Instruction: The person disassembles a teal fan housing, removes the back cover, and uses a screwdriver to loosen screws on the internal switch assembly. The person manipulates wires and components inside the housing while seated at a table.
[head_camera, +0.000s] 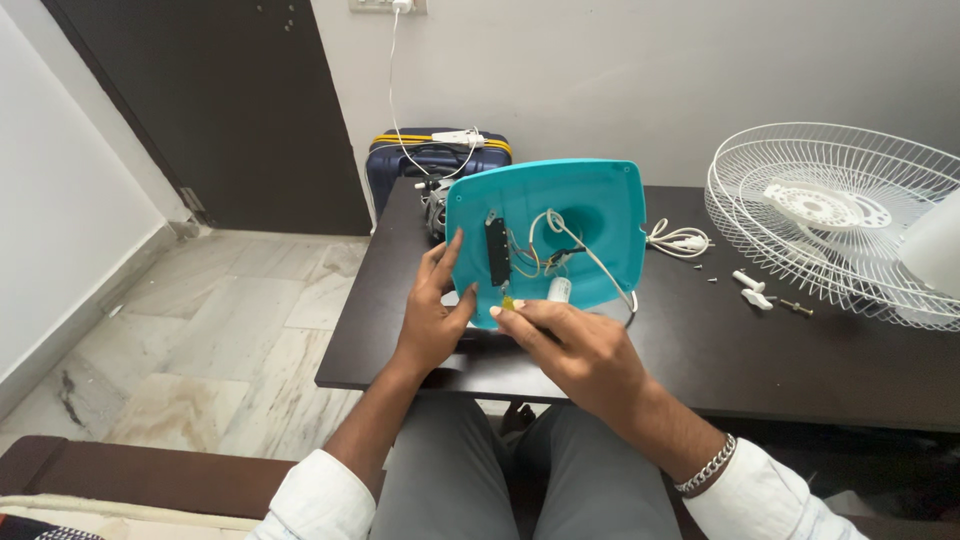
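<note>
The left hand (432, 315) props a teal fan base cover (590, 215) upright at the near edge of the dark table (800, 350), fingers spread along its left rim, thumb at the lower edge. The right hand (580, 350) is pinched around a small yellow-tipped tool (508, 302), probably a screwdriver, whose tip points up toward the black switch block (497, 251). The cover's hollow inner face points at the wearer, its long axis roughly vertical, leaning slightly away. A slip of the tool could nick the loose wires (545, 245) or the white capacitor (559, 289); a loosened left grip would let the cover tip over.
</note>
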